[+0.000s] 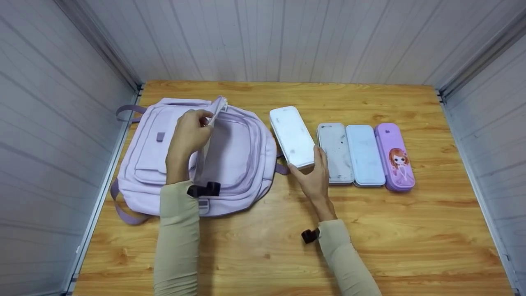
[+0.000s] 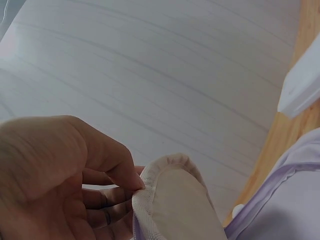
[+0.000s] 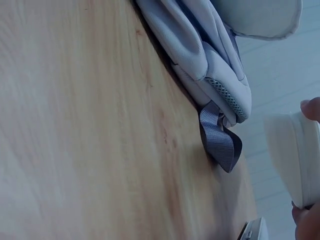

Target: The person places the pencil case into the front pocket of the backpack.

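A lilac backpack (image 1: 238,164) lies flat on the left of the wooden table (image 1: 287,246). My left hand (image 1: 190,133) pinches its front flap (image 1: 213,113) and holds it lifted; the left wrist view shows the flap's rounded edge (image 2: 172,200) between thumb and fingers. My right hand (image 1: 314,174) grips the near end of a white pencil case (image 1: 292,136), tilted off the table just right of the backpack. In the right wrist view, the case (image 3: 292,155) and a fingertip show at the right edge.
Three more pencil cases lie side by side at the right: a grey-white one (image 1: 335,153), a pale blue one (image 1: 365,155) and a purple one with a cartoon girl (image 1: 394,157). A backpack strap loop (image 3: 220,142) sticks out toward them. White panel walls enclose the table.
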